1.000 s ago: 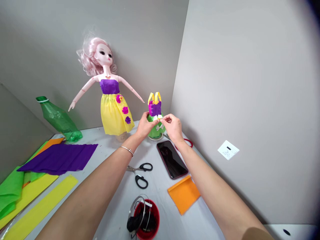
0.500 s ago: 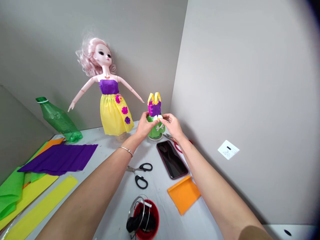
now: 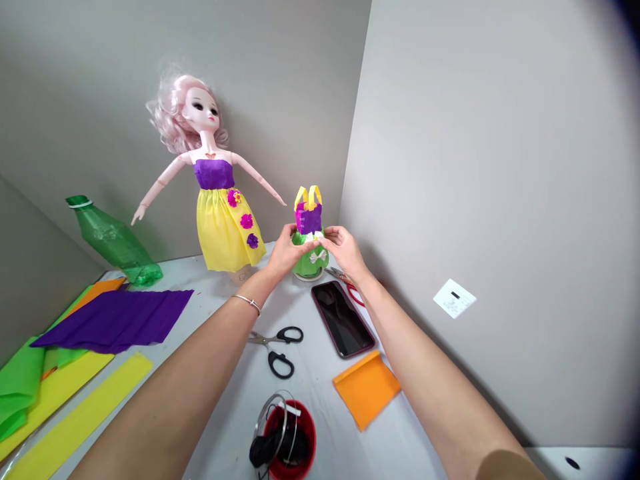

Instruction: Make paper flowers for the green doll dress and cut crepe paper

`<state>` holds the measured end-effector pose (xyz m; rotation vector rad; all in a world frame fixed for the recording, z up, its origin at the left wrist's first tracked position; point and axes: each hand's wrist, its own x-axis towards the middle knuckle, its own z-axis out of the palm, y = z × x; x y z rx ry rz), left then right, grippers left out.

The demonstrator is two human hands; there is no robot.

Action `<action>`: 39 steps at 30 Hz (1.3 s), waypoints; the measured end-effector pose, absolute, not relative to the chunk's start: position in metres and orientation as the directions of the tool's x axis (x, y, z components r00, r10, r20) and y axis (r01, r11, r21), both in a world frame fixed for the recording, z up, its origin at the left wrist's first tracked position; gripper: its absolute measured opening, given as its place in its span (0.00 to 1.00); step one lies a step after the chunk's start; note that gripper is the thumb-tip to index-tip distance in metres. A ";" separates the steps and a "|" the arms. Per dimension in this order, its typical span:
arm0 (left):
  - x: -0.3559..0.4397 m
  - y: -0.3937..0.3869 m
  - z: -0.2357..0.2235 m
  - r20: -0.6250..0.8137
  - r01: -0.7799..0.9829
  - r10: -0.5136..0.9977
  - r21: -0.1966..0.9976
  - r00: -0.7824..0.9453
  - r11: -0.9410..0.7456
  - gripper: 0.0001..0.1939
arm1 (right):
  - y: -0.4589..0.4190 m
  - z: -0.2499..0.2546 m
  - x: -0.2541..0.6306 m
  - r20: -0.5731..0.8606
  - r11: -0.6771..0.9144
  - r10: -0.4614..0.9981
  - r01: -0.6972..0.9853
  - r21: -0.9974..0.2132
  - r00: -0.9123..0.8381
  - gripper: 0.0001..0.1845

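Both hands meet at the waist of one small garment: the left hand (image 3: 288, 255) grips its left side, thumb stretched across the front, while the right hand (image 3: 346, 255) grips its right side, thumb and fingertips drawn together at a white ribbon-like bow (image 3: 314, 236). What they grasp is a doll-sized dress (image 3: 310, 219) with a purple-and-magenta bodice, yellow shoulder loops and a green skirt bearing a second white bow (image 3: 318, 256). It stands upright near the tabletop's far right corner, on a pale-rimmed round base (image 3: 309, 277). A thin silver bracelet (image 3: 249, 304) circles the left wrist.

Toward the far edge of the light grey tabletop (image 3: 315, 367), left of the dress, stands a pink-haired doll (image 3: 225, 227) in a purple bodice and yellow skirt trimmed with flowers. A transparent green plastic bottle (image 3: 113, 237) leans near the far left corner. Along the left edge lie a purple sheet (image 3: 120, 320), partly over green and orange ones, and a flat yellow strip (image 3: 95, 413).

Black-handled scissors (image 3: 280, 337) lie spread open in the middle. Nearer the right edge are red-handled scissors (image 3: 344, 277), partly hidden by the right wrist, a dark-screened phone (image 3: 343, 320) and a folded orange sheet (image 3: 367, 392). Closer to the wearer sits a red round container (image 3: 311, 433) with black contents too jumbled to identify.
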<state>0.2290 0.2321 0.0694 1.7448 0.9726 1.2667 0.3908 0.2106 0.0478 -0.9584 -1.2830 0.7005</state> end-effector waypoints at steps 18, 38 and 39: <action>0.230 0.243 0.068 0.338 0.092 0.920 0.928 0.200 -0.361 0.16 | 0.205 0.051 0.388 0.468 0.458 0.865 0.096 -0.884 0.183 0.23; 0.217 0.245 0.060 0.406 0.072 0.848 0.888 0.341 -0.455 0.32 | 0.203 0.046 0.393 0.461 0.451 0.873 0.097 -0.887 0.159 0.23; 0.217 0.245 0.060 0.406 0.073 0.847 0.888 0.342 -0.455 0.32 | 0.203 0.046 0.393 0.460 0.449 0.873 0.102 -0.888 0.160 0.23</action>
